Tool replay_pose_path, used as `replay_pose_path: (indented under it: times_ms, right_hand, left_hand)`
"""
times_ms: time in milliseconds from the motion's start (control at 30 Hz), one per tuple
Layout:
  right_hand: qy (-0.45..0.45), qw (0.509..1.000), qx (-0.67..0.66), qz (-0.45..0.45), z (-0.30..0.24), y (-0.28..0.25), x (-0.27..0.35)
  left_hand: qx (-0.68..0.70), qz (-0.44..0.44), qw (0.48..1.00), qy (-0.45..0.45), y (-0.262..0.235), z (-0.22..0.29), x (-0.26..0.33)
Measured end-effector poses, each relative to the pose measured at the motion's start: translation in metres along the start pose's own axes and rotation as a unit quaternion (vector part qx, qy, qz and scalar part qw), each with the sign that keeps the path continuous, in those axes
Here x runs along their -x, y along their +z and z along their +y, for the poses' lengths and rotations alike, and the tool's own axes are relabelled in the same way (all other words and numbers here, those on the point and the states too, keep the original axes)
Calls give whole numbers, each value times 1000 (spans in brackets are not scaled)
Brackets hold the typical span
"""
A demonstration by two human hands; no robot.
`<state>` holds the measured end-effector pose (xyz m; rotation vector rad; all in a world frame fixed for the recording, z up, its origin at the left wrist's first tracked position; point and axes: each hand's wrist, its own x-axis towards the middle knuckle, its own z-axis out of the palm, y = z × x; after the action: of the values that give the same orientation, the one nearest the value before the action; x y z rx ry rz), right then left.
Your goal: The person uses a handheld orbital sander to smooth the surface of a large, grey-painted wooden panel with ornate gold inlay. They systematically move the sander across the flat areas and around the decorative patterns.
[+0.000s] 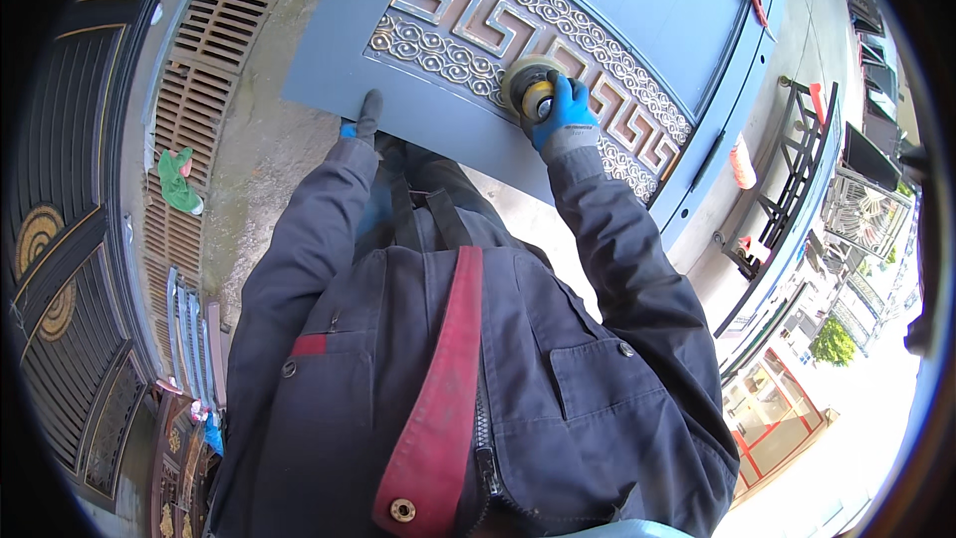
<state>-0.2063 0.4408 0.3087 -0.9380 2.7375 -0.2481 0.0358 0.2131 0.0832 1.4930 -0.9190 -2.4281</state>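
Sander: round, pressed on the patterned band of the grey door panel.
Right hand: blue glove, gripping the sander.
Left hand: resting flat on the panel's edge, holding nothing.

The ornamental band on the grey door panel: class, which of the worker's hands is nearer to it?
Right. The right hand presses a round sanding tool on the ornamental band. The left hand rests on the plain grey panel below it, clear of the band.

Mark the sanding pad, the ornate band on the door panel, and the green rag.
sanding pad (pixel 525 83), head view, its round edge
ornate band (pixel 468 25), head view, key-pattern strip
green rag (pixel 178 182), head view, its middle
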Motion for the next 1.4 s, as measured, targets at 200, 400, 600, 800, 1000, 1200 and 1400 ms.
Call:
replay_pose_path:
  times_ms: [200, 400, 600, 800, 1000, 1200, 1400]
  right_hand:
    - [6, 1000, 5, -11, -10, 6, -12]
    - [39, 999, 19, 1, 15, -5, 10]
    - [38, 998, -15, 44, 32, -2, 4]
    - [10, 1000, 2, -30, 47, -10, 11]
    - [-20, 999, -29, -37, 28, -1, 2]
    - [10, 999, -24, -31, 35, -10, 9]
    - [-20, 999, -32, 1, 20, 0, 0]
  left_hand:
    - [-7, -7, 1000, 20, -3, 1, -1]
    - [-5, 2, 999, 42, 1, 8, 1]
    - [7, 37, 997, 61, 8, 9, 14]
    - [72, 69, 993, 54, 32, 20, 38]
    - [68, 72, 994, 42, 47, 37, 60]
    - [57, 74, 994, 49, 33, 24, 50]
    - [98, 34, 992, 68, 16, 11, 22]
